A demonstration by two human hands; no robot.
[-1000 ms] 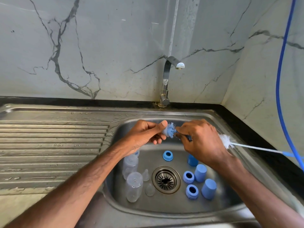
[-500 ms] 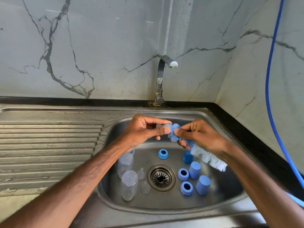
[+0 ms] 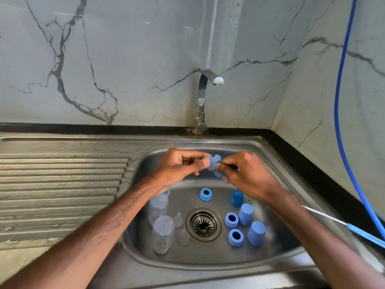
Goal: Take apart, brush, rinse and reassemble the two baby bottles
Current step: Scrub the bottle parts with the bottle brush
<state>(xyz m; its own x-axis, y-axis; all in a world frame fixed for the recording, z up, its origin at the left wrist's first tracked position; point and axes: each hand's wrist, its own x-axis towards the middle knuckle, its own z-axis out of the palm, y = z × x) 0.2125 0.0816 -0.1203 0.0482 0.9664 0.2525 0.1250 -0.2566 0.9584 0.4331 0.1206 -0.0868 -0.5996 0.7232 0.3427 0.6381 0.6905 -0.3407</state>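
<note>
The bottle brush (image 3: 214,164) is being held above the basin of the sink (image 3: 277,207), its blue bristle head caught between the two hands. The right hand (image 3: 248,174) is gripping the brush just behind the bristles with its fingers curled round it, while the thin white wire and blue handle (image 3: 366,234) are running out under the right wrist toward the sink's right rim. The left hand (image 3: 179,165) is pinching the tip of the bristles between thumb and curled fingers; whether a small clear part is sitting between those fingertips cannot be told. Below the hands, the taken-apart pieces are lying on the basin floor around the drain (image 3: 203,224). Two clear bottles (image 3: 163,234) are lying to its left, partly under the left forearm, with two clear nipples (image 3: 178,219) standing just beside them. Three blue rings (image 3: 205,194) and three blue caps (image 3: 246,214) are sitting behind and to the right of the drain, close together but mostly apart from one another. A ribbed, wet drainboard (image 3: 62,174) is stretching away to the left. The faucet (image 3: 203,101) is rising at the back against the marbled wall, with no water running, and a blue hose (image 3: 341,122) is hanging down the right-hand wall.
</note>
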